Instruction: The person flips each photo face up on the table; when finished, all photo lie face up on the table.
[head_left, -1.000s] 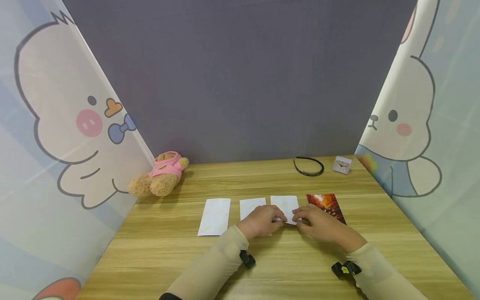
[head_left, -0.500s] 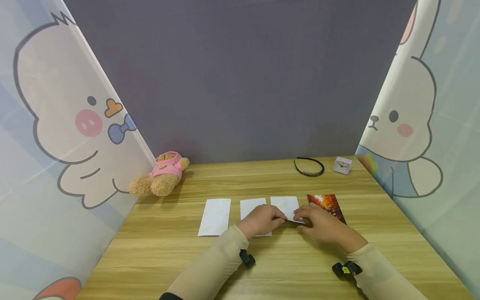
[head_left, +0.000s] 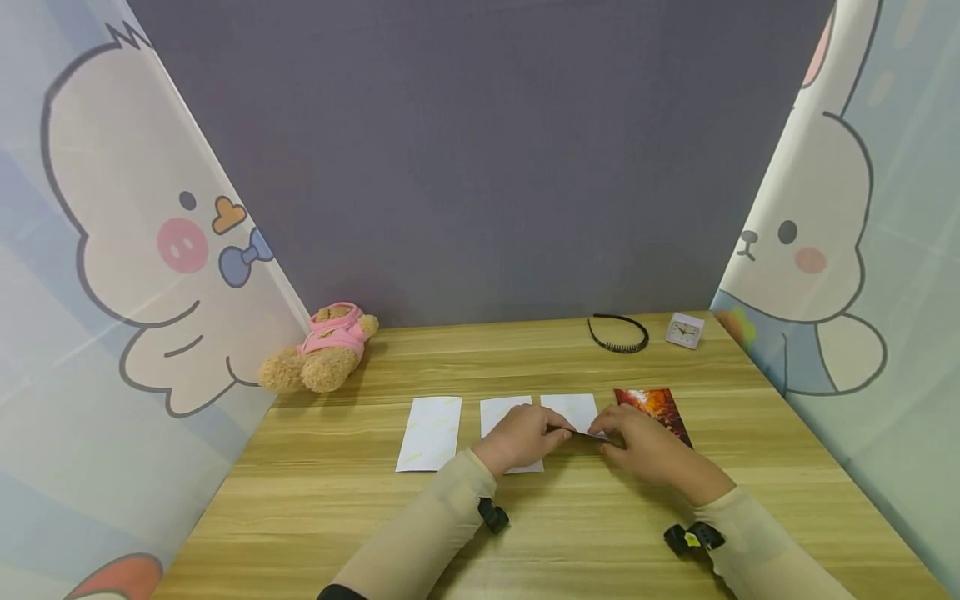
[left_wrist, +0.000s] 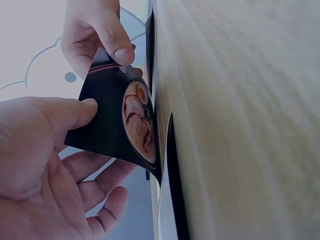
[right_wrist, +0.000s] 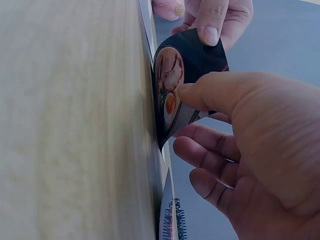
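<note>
Food-picture card [head_left: 570, 407], third from left on the desk [head_left: 570, 542], white back up, near edge bowed off the wood, pinched between thumb and fingers of your left hand [head_left: 522, 437] and right hand [head_left: 645, 446]; keep both pinches light and level, as the bend could crease. White card [head_left: 498, 410] just left and red-orange picture [head_left: 660, 407] at right are partly hidden by your hands, so mind your knuckles; headband [head_left: 625, 348] and clock [head_left: 683, 332] sit well apart, far right.

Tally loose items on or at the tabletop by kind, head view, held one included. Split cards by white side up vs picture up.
White side up: 3 (left card, middle card, held card)
Picture-up card: 1
Plush bear: 1
Black headband: 1
Clock: 1
Total: 7
</note>
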